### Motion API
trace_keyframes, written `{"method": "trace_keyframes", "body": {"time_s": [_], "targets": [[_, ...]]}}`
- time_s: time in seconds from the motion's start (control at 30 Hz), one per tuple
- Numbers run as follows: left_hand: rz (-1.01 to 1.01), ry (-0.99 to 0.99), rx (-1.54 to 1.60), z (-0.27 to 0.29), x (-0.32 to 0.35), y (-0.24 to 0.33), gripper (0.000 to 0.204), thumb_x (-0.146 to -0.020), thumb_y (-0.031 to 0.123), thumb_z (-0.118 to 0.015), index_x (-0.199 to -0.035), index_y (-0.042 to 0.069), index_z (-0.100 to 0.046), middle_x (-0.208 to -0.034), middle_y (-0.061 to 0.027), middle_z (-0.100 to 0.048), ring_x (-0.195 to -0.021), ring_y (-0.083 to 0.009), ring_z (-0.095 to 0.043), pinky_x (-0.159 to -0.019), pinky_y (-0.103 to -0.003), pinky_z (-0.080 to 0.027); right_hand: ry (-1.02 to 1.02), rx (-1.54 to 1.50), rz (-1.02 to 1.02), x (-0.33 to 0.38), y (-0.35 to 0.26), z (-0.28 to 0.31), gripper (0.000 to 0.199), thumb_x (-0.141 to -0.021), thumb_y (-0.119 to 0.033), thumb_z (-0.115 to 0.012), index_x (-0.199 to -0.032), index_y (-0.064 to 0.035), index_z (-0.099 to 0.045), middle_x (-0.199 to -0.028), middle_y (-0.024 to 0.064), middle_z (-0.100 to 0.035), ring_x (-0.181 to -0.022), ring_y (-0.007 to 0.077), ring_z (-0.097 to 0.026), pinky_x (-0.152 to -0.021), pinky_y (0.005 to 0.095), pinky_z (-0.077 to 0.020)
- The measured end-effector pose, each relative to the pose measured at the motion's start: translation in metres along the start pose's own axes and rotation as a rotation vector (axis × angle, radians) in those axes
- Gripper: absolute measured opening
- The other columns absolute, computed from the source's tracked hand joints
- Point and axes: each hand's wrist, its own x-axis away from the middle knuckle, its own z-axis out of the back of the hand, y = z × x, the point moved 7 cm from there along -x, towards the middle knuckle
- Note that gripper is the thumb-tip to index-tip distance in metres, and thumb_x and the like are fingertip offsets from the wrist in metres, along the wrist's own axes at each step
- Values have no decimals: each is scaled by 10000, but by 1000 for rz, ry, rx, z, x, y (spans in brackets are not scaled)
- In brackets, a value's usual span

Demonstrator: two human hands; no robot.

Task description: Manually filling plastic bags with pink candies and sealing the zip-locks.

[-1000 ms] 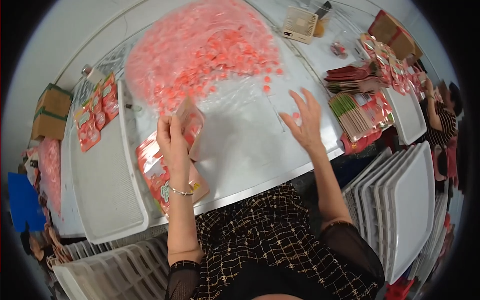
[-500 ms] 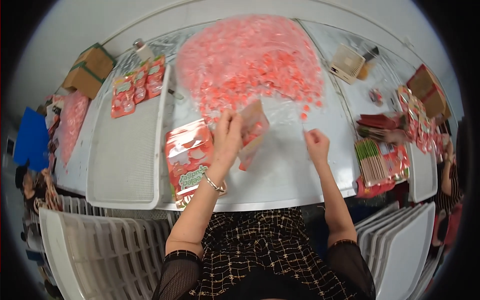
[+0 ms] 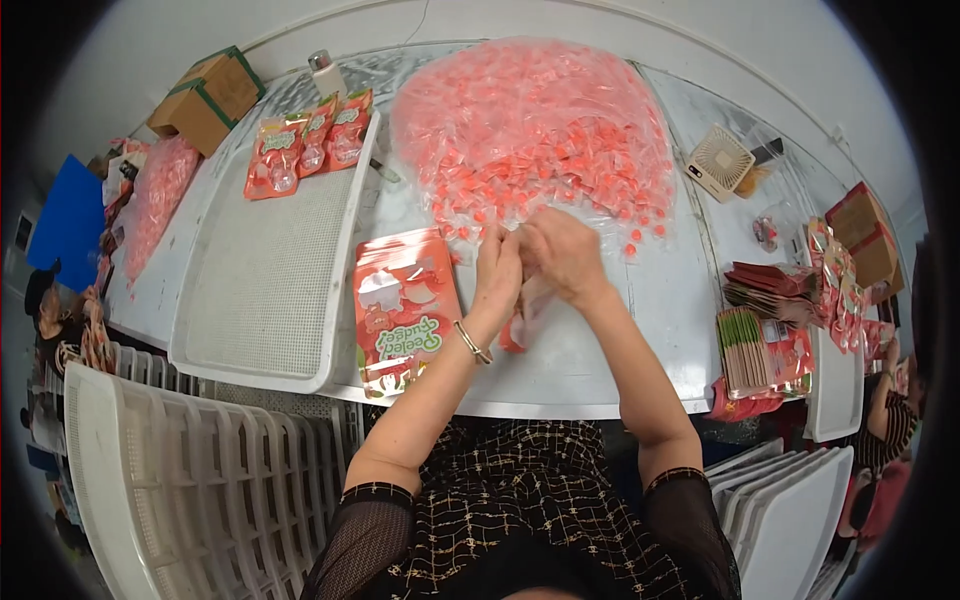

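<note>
A broad, smooth white worktop [image 3: 635,370] carries a bulging clear plastic bag [image 3: 510,90]. To its left lies a white, rectangular mesh plastic tray [image 3: 260,270]; beside that, a glossy red printed pouch [image 3: 405,310] lies flat. Another red-and-pale pouch [image 3: 534,295] is between two hands held together: left hand [image 3: 497,278] clamped on it, right hand [image 3: 567,252] at its top, grip hidden. Small, round red wrapped pieces [image 3: 600,155] fill the bag's near side.
</note>
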Motion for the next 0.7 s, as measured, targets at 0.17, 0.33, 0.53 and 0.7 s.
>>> {"method": "trace_keyframes", "body": {"time_s": [0.17,0.33,0.53,0.7], "targets": [[-313,60,-421,14,-12,11,223,-908,221,-412,-892,1,-442,-843,-269,-545,-762,-442,-534,-676,-487,-413,-381,112,-89,-18,-9,4,259,-825,-272,-623,-882,-40,-522,-841,120,-545,-719,296,-580,-587,389,-468],[-366,55,-498,14,2,30,221,-916,219,-404,-893,3,-446,-827,-280,-560,-776,-442,-550,-668,-493,-407,-430,134,235,-38,-32,9,227,-853,-258,-621,-873,-47,-536,-672,92,-536,-606,247,-566,-546,346,-448],[-308,35,-417,15,-6,23,220,-923,210,-393,-902,0,-454,-796,-273,-559,-758,-419,-558,-660,-476,-419,239,-470,-382,-48,9,11,107,-876,-136,-568,-852,-32,-579,-684,26,-510,-589,112,-483,-527,266,-395],[-223,59,-151,37,-18,-3,205,-930,226,-437,-896,25,-467,-731,-25,-508,-597,-74,-455,-480,-232,-380,-219,52,138,-15,-33,-30,145,-850,-118,-577,-957,-21,-578,-972,118,-559,-806,258,-552,-678,357,-463]]}}
